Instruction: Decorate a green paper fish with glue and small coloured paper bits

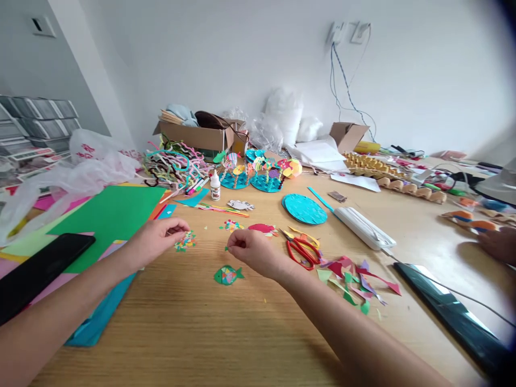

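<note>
A green paper fish (228, 275) with a patchwork of coloured bits on its body lies flat on the wooden table (193, 333). Just above it, my right hand (253, 250) is closed in a pinch, with a small green paper piece (226, 249) showing at its fingertips. My left hand (163, 236) has its thumb and fingers together at the edge of a pile of tiny paper bits (184, 243); whatever is between them is too small to name. Behind the right hand lie another pile of coloured bits (231, 225) and a red paper shape (263, 229), partly hidden.
Red-handled scissors (303, 252) and paper scraps (355, 279) lie to the right. Further back are a glue bottle (215, 188), a blue disc (305, 208) and a white power strip (365, 228). Coloured sheets (108, 215) and a black phone (44, 271) lie left. Another person's hand (500, 244) rests far right.
</note>
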A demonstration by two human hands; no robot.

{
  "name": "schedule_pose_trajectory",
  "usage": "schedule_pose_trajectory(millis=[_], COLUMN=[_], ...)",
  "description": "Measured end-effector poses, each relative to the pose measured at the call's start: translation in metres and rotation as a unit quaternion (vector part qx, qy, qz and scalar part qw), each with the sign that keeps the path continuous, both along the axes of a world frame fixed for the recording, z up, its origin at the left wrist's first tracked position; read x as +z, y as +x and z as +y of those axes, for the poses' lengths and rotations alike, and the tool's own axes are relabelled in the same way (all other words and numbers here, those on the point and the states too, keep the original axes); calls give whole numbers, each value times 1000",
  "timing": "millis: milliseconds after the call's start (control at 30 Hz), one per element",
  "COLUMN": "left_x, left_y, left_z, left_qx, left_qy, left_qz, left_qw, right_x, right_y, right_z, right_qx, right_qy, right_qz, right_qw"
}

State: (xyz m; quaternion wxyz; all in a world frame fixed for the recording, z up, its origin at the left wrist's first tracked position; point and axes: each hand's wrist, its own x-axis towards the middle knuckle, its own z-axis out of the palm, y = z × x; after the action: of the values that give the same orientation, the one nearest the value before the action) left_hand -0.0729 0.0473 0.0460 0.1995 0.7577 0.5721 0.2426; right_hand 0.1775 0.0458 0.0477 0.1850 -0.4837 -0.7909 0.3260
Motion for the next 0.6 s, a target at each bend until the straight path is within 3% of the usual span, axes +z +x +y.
schedule_pose_trajectory(millis=[133,333,600], left_x=[-8,-25,-17], left_y=[-19,-25,-19], left_z=[4,3,1], left_qx=[-21,-64,-81], left_qy=[6,-2,-17], left_qz=[70,142,181], left_qw=[997,988,980], right_x=[4,5,-1], right_y=[-26,-62,-84], right_z=[8,19,32], right_qx=[26,56,79], right_qy=[16,42,35], right_qz=[-40,-104,-139], right_qw=[999,992,987])
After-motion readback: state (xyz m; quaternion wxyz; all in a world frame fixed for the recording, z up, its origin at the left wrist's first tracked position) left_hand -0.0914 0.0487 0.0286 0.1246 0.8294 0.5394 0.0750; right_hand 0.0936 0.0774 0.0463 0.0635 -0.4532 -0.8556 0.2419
